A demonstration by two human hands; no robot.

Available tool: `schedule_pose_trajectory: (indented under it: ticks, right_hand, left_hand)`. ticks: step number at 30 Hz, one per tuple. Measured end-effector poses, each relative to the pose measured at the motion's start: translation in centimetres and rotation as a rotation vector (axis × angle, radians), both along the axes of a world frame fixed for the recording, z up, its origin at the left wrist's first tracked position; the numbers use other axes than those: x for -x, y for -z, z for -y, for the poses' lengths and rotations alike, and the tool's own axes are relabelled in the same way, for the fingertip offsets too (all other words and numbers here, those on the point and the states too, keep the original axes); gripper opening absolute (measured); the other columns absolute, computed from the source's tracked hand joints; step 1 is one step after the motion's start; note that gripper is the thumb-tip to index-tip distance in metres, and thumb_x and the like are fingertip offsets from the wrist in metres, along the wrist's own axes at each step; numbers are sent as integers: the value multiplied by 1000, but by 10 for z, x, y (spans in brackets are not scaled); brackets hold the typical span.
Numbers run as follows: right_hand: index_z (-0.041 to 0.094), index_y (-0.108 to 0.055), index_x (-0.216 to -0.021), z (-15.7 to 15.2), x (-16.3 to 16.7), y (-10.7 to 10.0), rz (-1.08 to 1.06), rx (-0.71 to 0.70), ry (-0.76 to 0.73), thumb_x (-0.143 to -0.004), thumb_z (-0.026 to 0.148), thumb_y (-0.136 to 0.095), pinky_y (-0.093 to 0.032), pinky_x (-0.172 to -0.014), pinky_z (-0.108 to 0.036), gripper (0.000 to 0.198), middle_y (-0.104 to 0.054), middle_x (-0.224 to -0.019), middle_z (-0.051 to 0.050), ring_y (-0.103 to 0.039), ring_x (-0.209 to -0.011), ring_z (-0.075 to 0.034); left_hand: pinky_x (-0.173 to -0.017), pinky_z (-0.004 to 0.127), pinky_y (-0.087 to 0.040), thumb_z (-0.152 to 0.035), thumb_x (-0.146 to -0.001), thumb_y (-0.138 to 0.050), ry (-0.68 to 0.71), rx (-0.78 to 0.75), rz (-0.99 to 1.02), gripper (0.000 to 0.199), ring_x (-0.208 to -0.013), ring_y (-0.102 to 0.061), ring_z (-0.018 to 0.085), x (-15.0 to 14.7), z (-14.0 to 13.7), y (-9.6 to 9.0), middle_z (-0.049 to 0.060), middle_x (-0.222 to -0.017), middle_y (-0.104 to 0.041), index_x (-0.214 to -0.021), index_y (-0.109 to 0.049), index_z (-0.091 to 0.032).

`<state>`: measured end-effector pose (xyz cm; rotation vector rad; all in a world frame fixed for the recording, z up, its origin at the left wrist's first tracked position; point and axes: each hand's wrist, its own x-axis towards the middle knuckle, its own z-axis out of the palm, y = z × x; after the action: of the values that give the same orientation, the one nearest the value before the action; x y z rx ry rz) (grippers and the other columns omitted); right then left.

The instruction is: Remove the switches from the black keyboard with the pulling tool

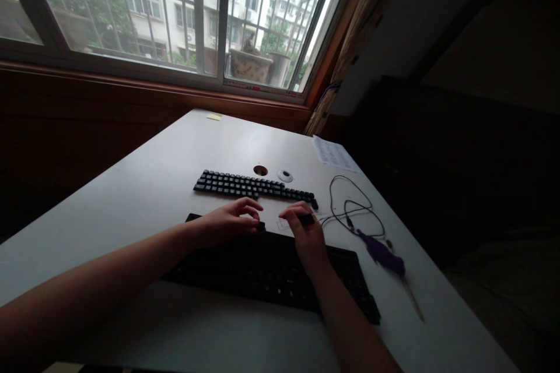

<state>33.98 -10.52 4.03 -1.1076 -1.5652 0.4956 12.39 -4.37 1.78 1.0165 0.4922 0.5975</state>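
Observation:
A black keyboard (266,271) lies across the desk under my forearms, its middle dark and hard to make out. Over its far edge, my left hand (234,222) pinches a small black keycap (261,227) between thumb and fingers. My right hand (306,236) is closed on a keycap puller (306,219) with a black handle; its thin wire loops point left toward the keycap, a short gap apart. Beyond both hands, rows of loose black keycaps (236,184) stand laid out in keyboard order on the desk.
The white desk (131,198) has a round cable hole (261,171) with its cover (285,176) beside it. To the right are a coiled black cable (356,207), a purple brush-like thing (382,253) and a printed sheet (335,154). A yellow note (214,117) is at the far edge.

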Motion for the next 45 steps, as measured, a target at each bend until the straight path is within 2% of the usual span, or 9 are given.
schedule_pose_trajectory:
  ticks: [6, 11, 17, 20, 24, 28, 36, 42, 45]
  right_hand:
    - [21, -66, -84, 1, 0, 4, 18, 31, 32, -98, 34, -48, -42, -74, -31, 26, -52, -75, 0, -53, -75, -16]
    - [22, -66, -95, 3, 0, 8, 9, 130, 13, -98, 36, -48, -40, -62, -28, 23, -52, -68, 2, -50, -61, -14]
    - [23, -70, -100, 5, 4, 3, 128, 73, -53, -96, 29, -52, -46, -77, -30, 19, -69, -95, -3, -62, -87, -18]
    - [23, -71, -100, 6, 5, 3, 204, 68, -52, -92, 29, -58, -45, -67, -27, 15, -67, -82, -1, -58, -71, -15]
    - [24, -72, -102, 5, 5, 5, 257, 51, -40, -87, 28, -66, -40, -58, -25, 16, -53, -66, 4, -47, -58, -12]
    - [24, -71, -105, 4, 5, 6, 267, 32, -77, -85, 26, -69, -40, -57, -24, 20, -49, -65, 5, -46, -57, -11]
    - [24, -71, -101, 4, 6, 6, 327, 13, -125, -84, 29, -69, -42, -60, -25, 18, -59, -72, 2, -50, -60, -13]
    - [25, -72, -102, 2, 2, 6, 331, 42, -105, -86, 32, -68, -42, -61, -26, 18, -59, -71, 2, -50, -61, -13]
    - [24, -73, -101, -2, -7, 1, 307, 77, -28, -85, 35, -69, -39, -58, -26, 19, -58, -69, 2, -48, -60, -13]
  left_hand:
    - [-85, 28, -46, -22, -78, -78, -9, -20, -2, 37, -93, -62, 14, 0, -2, 3, 1, -102, -58, -110, -61, -21]
    - [-83, 27, -45, -22, -79, -78, -32, -61, 7, 35, -92, -62, 15, 0, -2, 4, 2, -101, -59, -110, -62, -21]
    - [-81, 26, -44, -24, -77, -79, -47, -89, 3, 35, -89, -62, 14, -1, -1, 1, 2, -99, -60, -108, -63, -21]
    - [-77, 25, -43, -25, -76, -80, -58, -103, -3, 35, -83, -60, 12, -1, -1, -1, 1, -97, -61, -107, -63, -21]
    - [-76, 24, -42, -25, -76, -80, -72, -126, -9, 35, -81, -58, 11, 0, -1, -1, 1, -96, -61, -107, -64, -21]
    - [-76, 25, -42, -25, -76, -80, -68, -142, -21, 36, -82, -58, 12, 0, -1, 0, 2, -97, -61, -107, -64, -21]
    - [-78, 25, -44, -25, -75, -80, -68, -158, -22, 37, -85, -59, 13, -1, -1, 2, 2, -97, -62, -108, -63, -20]
    - [-85, 31, -47, -32, -79, -77, -105, -175, -54, 33, -91, -62, 17, -4, 2, 1, 5, -103, -65, -105, -62, -19]
    - [-87, 33, -47, -35, -84, -72, -56, -238, -100, 28, -94, -63, 19, -4, 5, -3, 6, -98, -68, -104, -62, -18]
